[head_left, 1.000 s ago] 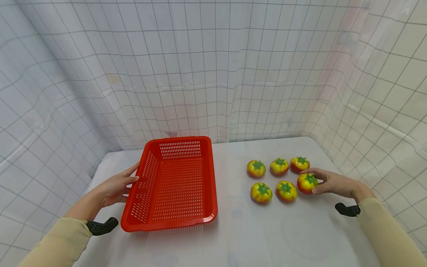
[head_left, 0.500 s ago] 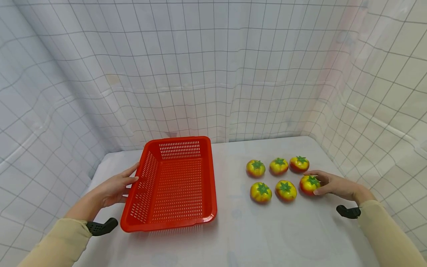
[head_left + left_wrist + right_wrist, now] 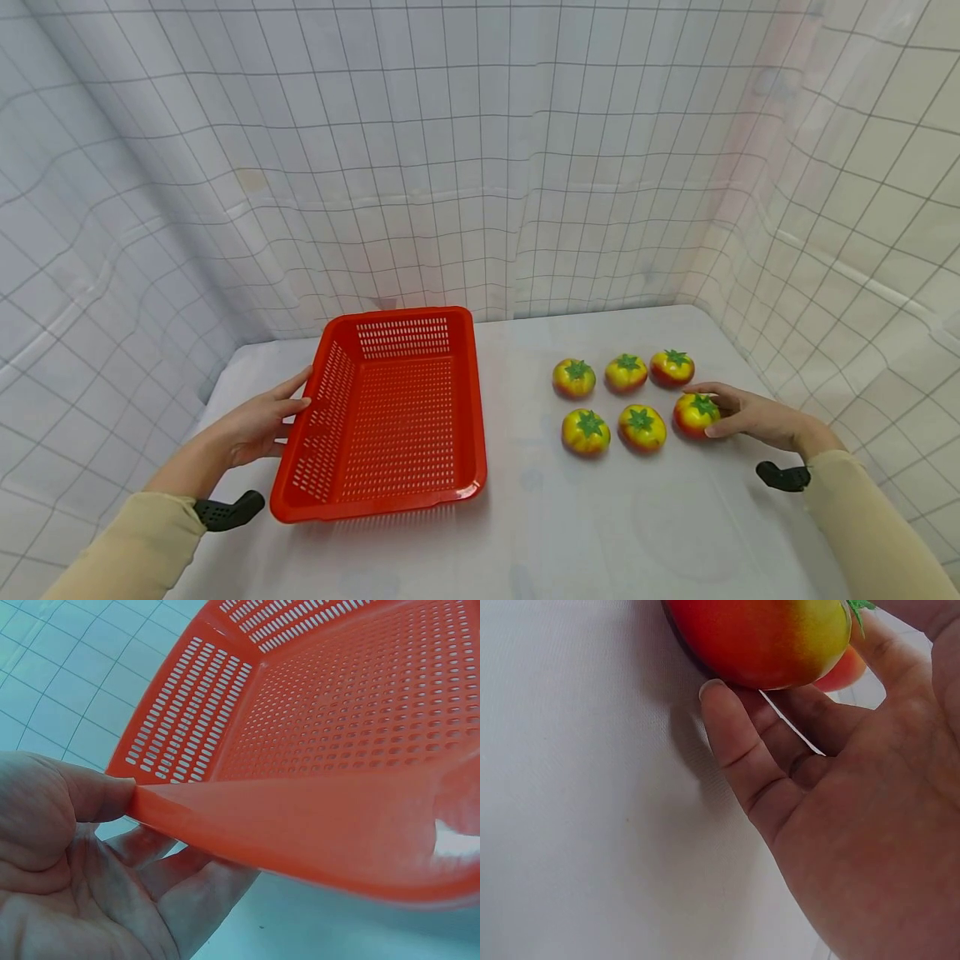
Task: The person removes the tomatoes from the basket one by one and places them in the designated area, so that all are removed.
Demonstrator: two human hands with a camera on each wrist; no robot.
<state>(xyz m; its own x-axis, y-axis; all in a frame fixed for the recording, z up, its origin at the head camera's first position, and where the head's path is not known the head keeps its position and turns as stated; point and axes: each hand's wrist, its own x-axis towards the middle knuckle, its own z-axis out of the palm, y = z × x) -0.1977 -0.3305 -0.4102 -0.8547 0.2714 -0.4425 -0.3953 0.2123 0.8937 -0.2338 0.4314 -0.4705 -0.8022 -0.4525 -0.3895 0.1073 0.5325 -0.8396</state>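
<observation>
My left hand [image 3: 258, 425] holds the left rim of a red perforated plastic basket [image 3: 480, 417]. In the left wrist view the thumb lies on the rim [image 3: 285, 832] and the other fingers reach beneath it. On the right of the table my right hand [image 3: 757, 417] grips a red and yellow toy-like tomato [image 3: 693, 415] with a green leafy top, fingers on its far side and thumb on its near side. The right wrist view shows that tomato [image 3: 757, 637] only in part, close to the white surface. Nothing lies inside the basket.
Beside the held tomato sits another tomato [image 3: 642, 429]; a front-left tomato [image 3: 586, 432] is farther along. Behind them stands a row of three: a left tomato [image 3: 573, 379], a middle tomato [image 3: 626, 373] and a right tomato [image 3: 672, 368]. Gridded white curtains [image 3: 480, 167] enclose the white table [image 3: 525, 533].
Early on, the right hand and the tomato in it shifted slightly to the right, away from the neighbouring tomato. Over the last half second they stayed put. The left hand and basket kept their place.
</observation>
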